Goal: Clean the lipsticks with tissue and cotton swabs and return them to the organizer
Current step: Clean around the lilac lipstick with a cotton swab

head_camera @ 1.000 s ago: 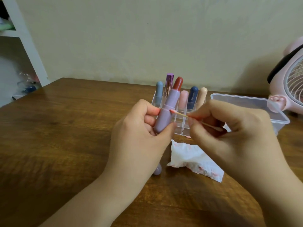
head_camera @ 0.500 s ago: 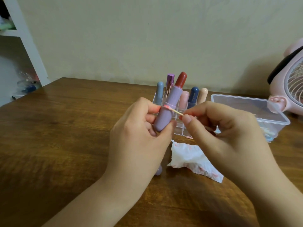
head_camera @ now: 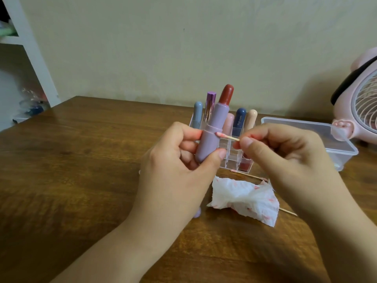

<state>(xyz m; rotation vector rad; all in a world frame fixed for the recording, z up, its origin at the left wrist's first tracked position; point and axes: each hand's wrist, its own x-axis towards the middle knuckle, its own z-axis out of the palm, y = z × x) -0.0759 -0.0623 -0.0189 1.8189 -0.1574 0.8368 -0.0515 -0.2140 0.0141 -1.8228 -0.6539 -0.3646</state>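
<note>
Lipstick [head_camera: 212, 127], lilac-cased with its red bullet up, is held upright above the desk's [head_camera: 81, 150] middle by the left hand [head_camera: 179, 166], grip curled round its base; the right hand [head_camera: 285, 152] pinches a cotton swab [head_camera: 226, 136] touching the case's collar, before the organizer [head_camera: 234, 160] near the far edge

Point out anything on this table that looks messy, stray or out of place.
A crumpled tissue smeared with red lies loose on the table. A used cotton swab with a pink tip lies behind it, in front of the organizer. A stick end pokes out by the tissue's right edge.
</note>
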